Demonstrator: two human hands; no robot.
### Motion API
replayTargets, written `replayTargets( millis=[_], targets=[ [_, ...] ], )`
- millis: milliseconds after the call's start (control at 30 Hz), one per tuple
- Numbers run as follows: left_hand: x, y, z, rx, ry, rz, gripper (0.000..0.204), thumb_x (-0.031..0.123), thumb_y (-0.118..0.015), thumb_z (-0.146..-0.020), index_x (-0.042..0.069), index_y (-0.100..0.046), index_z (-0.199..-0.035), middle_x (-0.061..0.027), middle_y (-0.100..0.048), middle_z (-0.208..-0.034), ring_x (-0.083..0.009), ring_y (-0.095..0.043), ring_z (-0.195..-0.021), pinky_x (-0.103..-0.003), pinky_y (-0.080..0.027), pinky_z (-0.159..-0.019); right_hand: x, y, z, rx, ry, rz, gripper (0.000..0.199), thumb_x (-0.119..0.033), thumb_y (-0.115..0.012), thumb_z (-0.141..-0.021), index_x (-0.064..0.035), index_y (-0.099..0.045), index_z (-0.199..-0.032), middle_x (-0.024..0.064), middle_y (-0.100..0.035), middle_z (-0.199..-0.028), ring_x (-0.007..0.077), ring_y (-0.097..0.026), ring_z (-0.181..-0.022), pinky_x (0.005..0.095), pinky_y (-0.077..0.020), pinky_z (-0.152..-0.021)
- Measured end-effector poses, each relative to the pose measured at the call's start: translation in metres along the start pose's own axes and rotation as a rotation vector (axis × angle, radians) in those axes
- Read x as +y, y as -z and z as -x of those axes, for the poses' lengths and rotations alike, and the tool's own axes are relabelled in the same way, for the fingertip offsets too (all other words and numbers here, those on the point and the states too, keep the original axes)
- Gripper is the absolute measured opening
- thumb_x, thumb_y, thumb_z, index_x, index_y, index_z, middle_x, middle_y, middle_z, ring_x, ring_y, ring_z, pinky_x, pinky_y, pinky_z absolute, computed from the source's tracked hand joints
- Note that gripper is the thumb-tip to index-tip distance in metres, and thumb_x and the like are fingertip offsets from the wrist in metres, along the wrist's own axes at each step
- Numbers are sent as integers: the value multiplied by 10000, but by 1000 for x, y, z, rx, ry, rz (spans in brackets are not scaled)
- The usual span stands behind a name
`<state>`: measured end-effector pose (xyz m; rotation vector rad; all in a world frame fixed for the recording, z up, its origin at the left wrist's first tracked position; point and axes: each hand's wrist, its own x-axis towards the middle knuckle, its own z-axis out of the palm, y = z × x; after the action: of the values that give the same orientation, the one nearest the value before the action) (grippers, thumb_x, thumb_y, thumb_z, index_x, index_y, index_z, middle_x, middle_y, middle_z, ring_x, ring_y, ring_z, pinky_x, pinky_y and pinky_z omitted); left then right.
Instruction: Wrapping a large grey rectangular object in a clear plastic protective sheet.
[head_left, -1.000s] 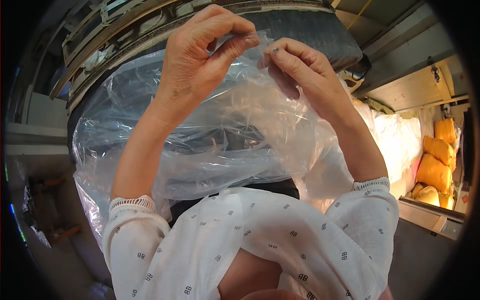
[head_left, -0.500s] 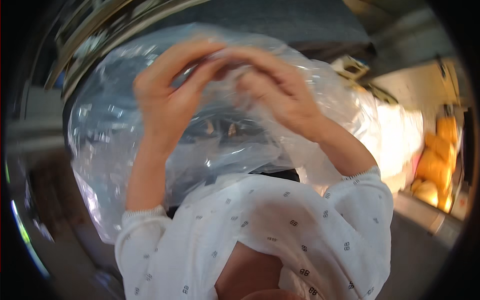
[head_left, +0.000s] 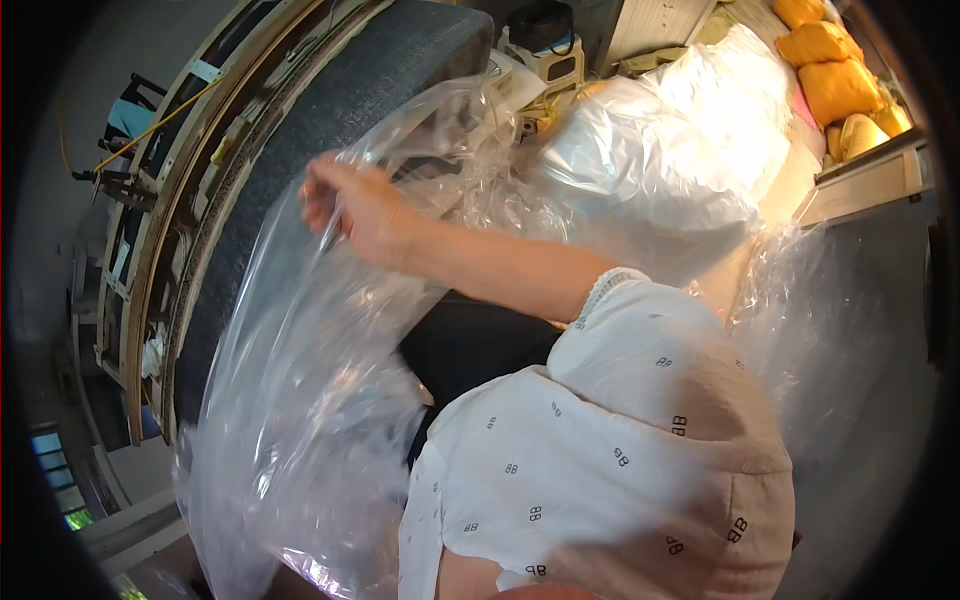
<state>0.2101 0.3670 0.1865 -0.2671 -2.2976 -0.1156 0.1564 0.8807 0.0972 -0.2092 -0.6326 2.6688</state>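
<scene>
Head view: the right hand reaches across to the left from a white sleeve, its fingers curled and closed on clear plastic film. Blur hides the exact contact of each fingertip. The left hand does not show, so I cannot tell whether it is spread or gripping.

The film lies on both sides of the right hand. One part falls from it in long, loose folds toward the lower left, between the dark padded surface and the person's black-clad lap. Another part runs beyond the hand, up and to the right, in a crumpled band over the forearm's far side. That band nears a bulky, shiny white plastic heap, well apart from the hand.

More clear sheeting hangs to the right of the body. Orange bundles sit at the upper right.
</scene>
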Motion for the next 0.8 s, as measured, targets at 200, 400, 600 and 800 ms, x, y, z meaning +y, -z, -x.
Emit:
replayTargets(
  millis=[200, 400, 600, 800],
  targets=[
    [-51, -16, -62, -31, 454, 524, 326, 250, -454, -907, 14, -556, -1106, -151, -567, -1088, -249, -551, -951, -331, -439, -864, -5, 13, 17, 93, -48, 204, 233, -254, -456, -895, -69, -560, -992, 92, -588, -790, 165, -564, -678, 291, -471, -635],
    [-203, -150, -56, -61, 453, 215, 273, 248, -536, -881, 32, -551, -1048, -98, -574, -1032, -202, -554, -928, -305, -414, -884, -221, 23, -43, -128, 789, 310, 325, -336, -441, -895, -51, -510, -1036, 134, -522, -1086, 274, -514, -1014, 426, -413, -881],
    [-53, -223, -34, -83, 535, 515, 170, 188, -508, -863, 25, -552, -883, -68, -580, -842, -141, -551, -838, -260, -422, -766, -244, -55, -95, -264, 1439, 691, 348, -288, -339, -942, -36, -433, -1164, 107, -427, -1235, 292, -427, -1113, 469, -252, -1036],
    [-258, -176, 61, -281, 662, 195, 172, 166, -506, -870, 21, -549, -952, -56, -567, -875, -148, -512, -819, -277, -412, -778, -222, 130, -256, 399, 510, 2242, 668, -553, -351, -853, -84, -315, -1327, 250, -279, -1348, 448, -273, -1225, 481, -228, -1011]
  ],
)
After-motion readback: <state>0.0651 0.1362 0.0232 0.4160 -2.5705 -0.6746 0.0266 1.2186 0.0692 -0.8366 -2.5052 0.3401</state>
